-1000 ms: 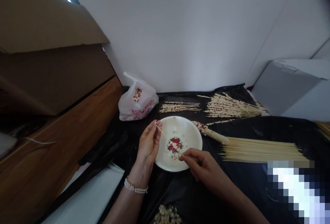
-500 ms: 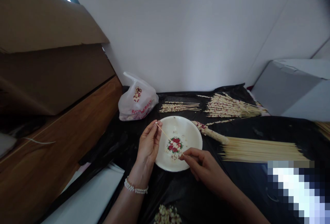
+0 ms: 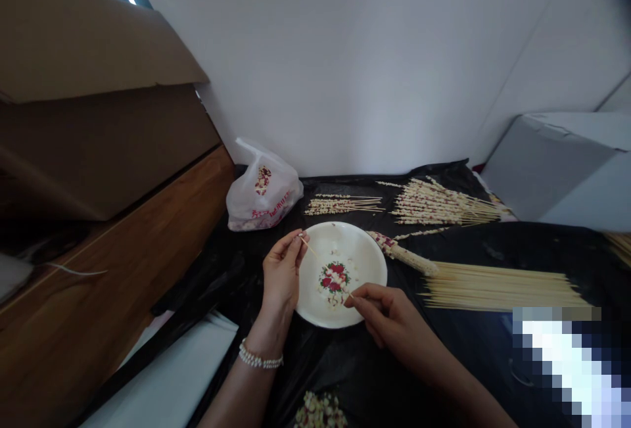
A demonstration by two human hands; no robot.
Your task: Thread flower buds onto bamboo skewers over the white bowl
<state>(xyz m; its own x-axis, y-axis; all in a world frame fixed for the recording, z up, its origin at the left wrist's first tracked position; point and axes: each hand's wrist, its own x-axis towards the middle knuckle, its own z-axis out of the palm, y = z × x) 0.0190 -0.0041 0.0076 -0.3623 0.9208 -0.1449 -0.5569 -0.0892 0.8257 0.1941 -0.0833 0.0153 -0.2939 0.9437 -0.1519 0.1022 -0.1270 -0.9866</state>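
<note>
Open air over the bowl, far right, 1 skewer (a slim one) diagonally across.

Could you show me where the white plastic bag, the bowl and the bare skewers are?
White plastic bag [image 3: 269, 194]: head view, on its front side.
Bowl [image 3: 367, 260]: head view, on its bare inner wall.
Bare skewers [image 3: 497, 286]: head view, on the middle of the bundle.

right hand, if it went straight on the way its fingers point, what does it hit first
Likely the loose pale pieces in the white bowl, just past the fingertips of the right hand. Its height is unclear; if above them, it would probably pass over toward the left hand.
</note>
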